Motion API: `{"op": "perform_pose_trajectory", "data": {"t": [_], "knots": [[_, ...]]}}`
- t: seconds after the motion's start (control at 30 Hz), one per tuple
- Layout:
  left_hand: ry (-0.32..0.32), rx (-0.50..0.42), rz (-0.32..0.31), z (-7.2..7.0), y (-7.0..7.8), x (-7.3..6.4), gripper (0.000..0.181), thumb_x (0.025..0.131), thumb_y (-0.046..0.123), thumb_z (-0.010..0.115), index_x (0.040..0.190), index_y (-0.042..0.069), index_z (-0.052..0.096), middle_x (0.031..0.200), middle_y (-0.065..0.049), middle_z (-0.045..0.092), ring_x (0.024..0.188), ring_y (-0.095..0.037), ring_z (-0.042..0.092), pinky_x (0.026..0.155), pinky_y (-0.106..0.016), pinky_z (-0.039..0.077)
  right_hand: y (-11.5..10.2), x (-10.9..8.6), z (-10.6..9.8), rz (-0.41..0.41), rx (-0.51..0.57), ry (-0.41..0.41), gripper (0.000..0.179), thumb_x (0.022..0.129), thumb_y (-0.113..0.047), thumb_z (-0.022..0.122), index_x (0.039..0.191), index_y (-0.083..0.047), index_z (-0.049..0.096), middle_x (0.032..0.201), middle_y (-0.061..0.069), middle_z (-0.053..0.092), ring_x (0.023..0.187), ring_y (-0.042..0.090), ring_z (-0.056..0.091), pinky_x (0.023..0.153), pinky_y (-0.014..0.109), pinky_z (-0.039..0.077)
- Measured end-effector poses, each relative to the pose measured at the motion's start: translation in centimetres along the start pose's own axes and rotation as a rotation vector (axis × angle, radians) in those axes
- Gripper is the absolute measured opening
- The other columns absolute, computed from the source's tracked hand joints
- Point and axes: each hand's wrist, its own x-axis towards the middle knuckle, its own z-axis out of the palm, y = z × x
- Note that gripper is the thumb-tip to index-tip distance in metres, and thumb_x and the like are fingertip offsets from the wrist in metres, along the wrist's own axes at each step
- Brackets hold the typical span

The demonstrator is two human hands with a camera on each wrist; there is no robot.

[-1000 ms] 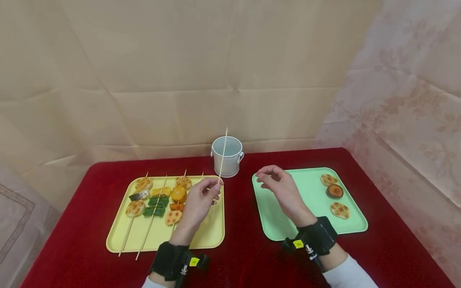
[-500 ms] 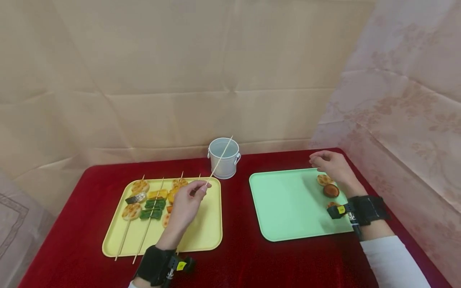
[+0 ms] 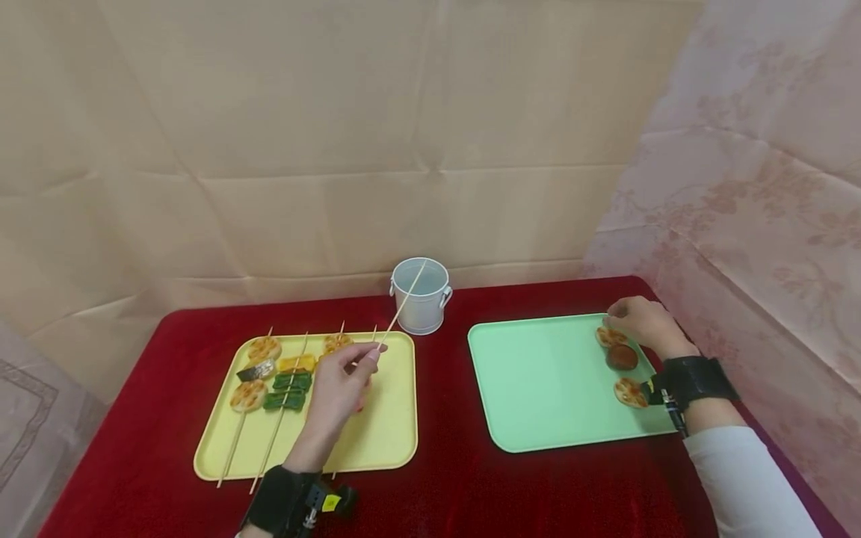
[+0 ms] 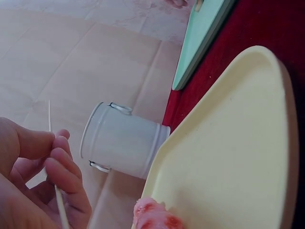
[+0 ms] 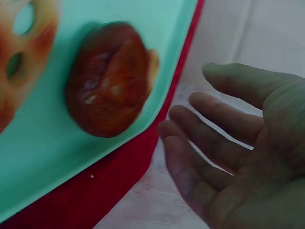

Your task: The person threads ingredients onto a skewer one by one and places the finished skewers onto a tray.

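Note:
My left hand pinches a thin wooden skewer between thumb and fingertips, above the yellow tray. The skewer slants up and away, its tip overlapping the bucket in the head view. At the far right corner of the green tray, my right hand hovers with fingertips right by a browned lotus root slice. Beside that slice sits a brown mushroom cap, and a second lotus root slice lies nearer me. The right wrist view shows thumb and fingers apart, nothing between them.
A white metal bucket with side handles stands at the back, between the trays. Loaded skewers lie on the yellow tray, among them one with green pieces; a pink, red-spotted piece shows there too. Red cloth covers the table.
My right hand has moved right from the green tray's left side, then lowered to its far right corner. My left hand has drawn slightly left; its skewer leans more than before.

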Motion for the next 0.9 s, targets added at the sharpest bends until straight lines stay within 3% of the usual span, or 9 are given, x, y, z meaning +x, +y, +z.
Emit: {"op": "perform_pose_trajectory", "data": {"t": [0.23, 0.43, 0.53, 0.73, 0.9], "knots": [[-0.009, -0.013, -0.013, 0.5, -0.8, -0.3, 0.022, 0.101, 0.009, 0.064, 0.117, 0.002, 0.077, 0.085, -0.011, 0.065, 0.044, -0.007, 0.039, 0.042, -0.022, 0.034, 0.6, -0.1, 1.0, -0.011, -0.082, -0.052, 0.051, 0.094, -0.028, 0.073, 0.124, 0.012, 0.064, 0.119, 0.033, 0.066, 0.103, 0.048, 0.062, 0.084, 0.063, 0.049], [-0.016, -0.043, -0.071, 1.0, -1.0, -0.4, 0.021, 0.096, 0.003, 0.060, 0.106, -0.005, 0.077, 0.113, -0.016, 0.075, 0.044, -0.004, 0.033, 0.043, -0.021, 0.030, 0.7, 0.0, 1.2, 0.006, -0.085, -0.078, 0.053, 0.094, -0.027, 0.072, 0.127, 0.013, 0.061, 0.121, 0.034, 0.064, 0.103, 0.048, 0.061, 0.086, 0.064, 0.049], [-0.005, -0.039, -0.083, 1.1, -1.0, -0.4, 0.019, 0.095, 0.002, 0.060, 0.097, -0.008, 0.076, 0.116, -0.014, 0.075, 0.049, -0.005, 0.036, 0.044, -0.020, 0.029, 0.8, 0.1, 1.1, 0.012, -0.090, -0.086, 0.053, 0.093, -0.026, 0.072, 0.126, 0.014, 0.061, 0.120, 0.034, 0.064, 0.103, 0.048, 0.061, 0.086, 0.064, 0.050], [-0.003, -0.042, -0.071, 1.6, -1.1, -0.3, 0.019, 0.093, -0.001, 0.059, 0.094, -0.009, 0.076, 0.112, -0.015, 0.076, 0.068, -0.012, 0.050, 0.051, -0.019, 0.034, 1.5, 0.5, 1.0, -0.017, -0.093, -0.096, 0.049, 0.093, -0.025, 0.076, 0.117, 0.015, 0.065, 0.109, 0.031, 0.068, 0.096, 0.043, 0.063, 0.084, 0.060, 0.052], [-0.005, -0.043, -0.064, 2.0, -1.0, -0.3, 0.019, 0.092, -0.001, 0.059, 0.094, -0.008, 0.077, 0.111, -0.015, 0.076, 0.070, -0.015, 0.053, 0.057, -0.019, 0.039, 1.8, 0.7, 1.0, -0.038, -0.075, -0.089, 0.043, 0.092, -0.028, 0.077, 0.107, 0.011, 0.066, 0.097, 0.021, 0.069, 0.088, 0.035, 0.062, 0.077, 0.053, 0.053]]}}
